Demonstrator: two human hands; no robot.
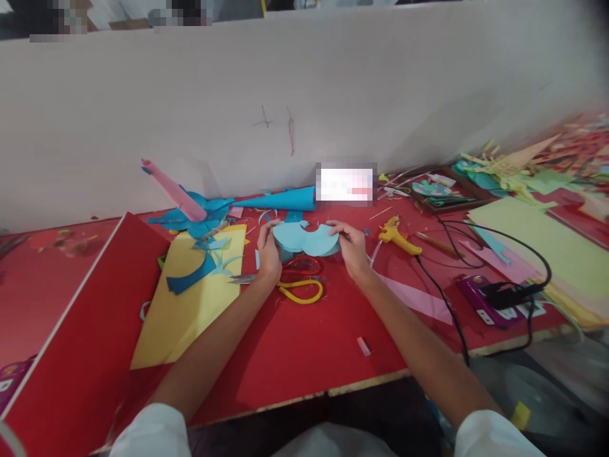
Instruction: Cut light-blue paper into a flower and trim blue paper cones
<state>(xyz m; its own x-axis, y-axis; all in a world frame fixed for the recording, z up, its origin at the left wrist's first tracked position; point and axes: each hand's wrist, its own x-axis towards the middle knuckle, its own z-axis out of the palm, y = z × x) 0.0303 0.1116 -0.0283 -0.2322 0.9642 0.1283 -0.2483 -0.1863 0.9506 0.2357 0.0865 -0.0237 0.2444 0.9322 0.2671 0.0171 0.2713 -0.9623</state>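
Near edge: a red surface (304, 355) with a pale, rough rim; bare forearms (223, 336) in short white sleeves (155, 433) reach across it from the near side.
Near right: a small pink-and-white block (364, 346) lies alone, inside the right forearm.
Near left: a red board (80, 336) with a white edge, and beside it a yellow sheet (190, 317), partly behind the left forearm.
Right side: a purple power box (490, 301) with a black plug (511, 295) in it; a pink paper strip (413, 298) lies to its left, and pale green sheets (537, 244) beyond it.
Scissors: metal blades (242, 278) point left, past the left wrist; a yellow loop (304, 299) and a red loop (304, 259) show to the right. Whether they form one pair or two, I cannot tell.
Hands: the left hand (269, 251) and right hand (349, 247) are apart, each pinching one end of the same piece.
Light-blue paper cutout: (304, 238) held between them, mid-surface, just beyond the scissors, with rounded lobes and a notch on its far side.
Glue gun: yellow (399, 237), lying right of the right hand, its black cord trailing nearward.
Far left: a dark-blue curved strip (193, 276) on the yellow sheet; beyond, a pink paper roll (174, 190) tilts up over blue paper shapes (209, 206).
Far middle: a blue paper cone (280, 199) lies sideways.
Far right: a dark-framed tray (450, 202) of scraps.
Back: a white wall (200, 101).
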